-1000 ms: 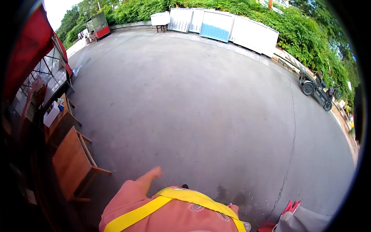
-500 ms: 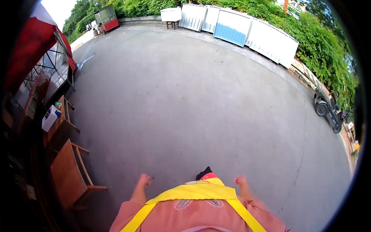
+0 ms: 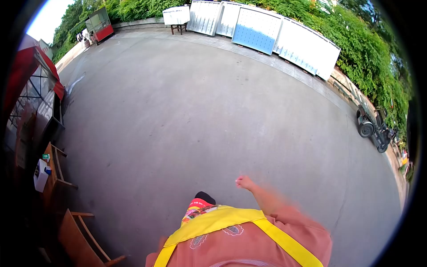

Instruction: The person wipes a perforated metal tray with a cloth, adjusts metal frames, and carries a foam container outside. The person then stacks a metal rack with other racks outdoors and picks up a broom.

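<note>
My right hand [image 3: 244, 182] is raised in front of my body over the grey pavement, its fingers curled in and nothing visible in them. The forearm behind it is smeared by motion. Of my left arm only a blurred bit shows beside the apron's left edge, and the fingers of that hand cannot be made out. I wear a pink shirt and a yellow apron [image 3: 213, 220] with a red printed lower part. A dark shoe [image 3: 205, 197] sticks out beyond the apron.
Wooden tables [image 3: 78, 240] stand at the left, one bearing a white box [image 3: 41, 176]. Beyond them is a red canopy [image 3: 52, 73]. White and blue panels [image 3: 255, 30] line the far edge by green bushes. A dark three-wheeled vehicle [image 3: 372, 129] stands at the right, a red cart [image 3: 100, 29] far left.
My right hand has swung forward and inward, while my left hand has dropped back beside my body. The near table and canopy have shifted left and down in view.
</note>
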Demonstrator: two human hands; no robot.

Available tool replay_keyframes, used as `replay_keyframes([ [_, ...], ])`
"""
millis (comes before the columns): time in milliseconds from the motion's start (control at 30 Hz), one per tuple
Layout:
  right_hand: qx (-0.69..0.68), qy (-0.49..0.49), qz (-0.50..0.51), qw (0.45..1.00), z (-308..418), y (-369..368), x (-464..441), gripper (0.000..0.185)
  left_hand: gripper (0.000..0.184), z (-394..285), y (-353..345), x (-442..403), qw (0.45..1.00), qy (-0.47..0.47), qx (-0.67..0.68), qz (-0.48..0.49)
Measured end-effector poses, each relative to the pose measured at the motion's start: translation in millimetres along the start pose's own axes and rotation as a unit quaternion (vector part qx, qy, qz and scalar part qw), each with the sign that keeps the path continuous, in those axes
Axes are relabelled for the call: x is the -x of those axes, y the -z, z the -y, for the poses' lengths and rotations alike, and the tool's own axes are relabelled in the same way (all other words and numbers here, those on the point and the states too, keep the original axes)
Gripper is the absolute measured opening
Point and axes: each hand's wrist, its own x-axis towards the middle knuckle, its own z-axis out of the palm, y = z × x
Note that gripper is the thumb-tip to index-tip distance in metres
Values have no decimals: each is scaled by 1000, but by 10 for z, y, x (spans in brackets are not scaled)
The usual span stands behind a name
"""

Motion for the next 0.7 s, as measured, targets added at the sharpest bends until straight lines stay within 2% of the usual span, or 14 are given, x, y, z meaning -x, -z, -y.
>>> replay_keyframes([
  [33, 18, -19, 35, 999, -24, -51, -121, 17, 21, 168, 459, -371, 1000, -19, -25, -2],
  [100, 330, 86, 115, 933, 144, 178, -390, 22, 22, 391, 1766, -1041, 1000, -9, 14, -17],
  [133, 326, 102, 64, 938, 111, 262, -578, 23, 22, 492, 2393, -1422, 940, 140, 309, -33],
  [167, 317, 116, 14, 941, -25, 369, -813, 23, 23, 594, 3023, -1802, 767, 259, 570, -139],
  [233, 136, -82, -16, 987, -48, 668, -1192, 23, 23, 812, 4255, -2458, 792, 197, 545, -189],
  [267, 65, -92, -44, 993, -153, 826, -1420, 21, 22, 966, 4817, -2810, 833, 149, 491, -205],
  [367, -56, -167, -80, 981, -106, 1464, -2098, 16, 23, 963, 6408, -3559, 812, 91, 496, -293],
  [400, 155, -68, -95, 981, -299, 1651, -2295, 17, 22, 912, 6779, -3693, 804, 74, 507, -302],
  [467, 534, 158, -120, 822, -549, 2068, -3145, 19, 21, 922, 7266, -4163, 761, 64, 568, -307],
  [500, 324, 19, -153, 933, -213, 2235, -3510, 17, 20, 951, 7208, -4356, 730, 72, 613, -294],
  [533, 87, -129, -166, 974, 166, 2426, -3813, 16, 19, 986, 7220, -4458, 747, 100, 616, -229],
  [567, -155, -270, -165, 936, 756, 2669, -4115, 14, 20, 1048, 7179, -4591, 745, 136, 635, -153],
  [667, -122, -205, -126, 963, 2000, 3335, -5446, 14, 22, 1329, 7169, -4680, 875, 184, 448, -21],
  [700, -51, -146, -80, 985, 2229, 3515, -5991, 12, 21, 1399, 7259, -4644, 859, 220, 461, -40],
])
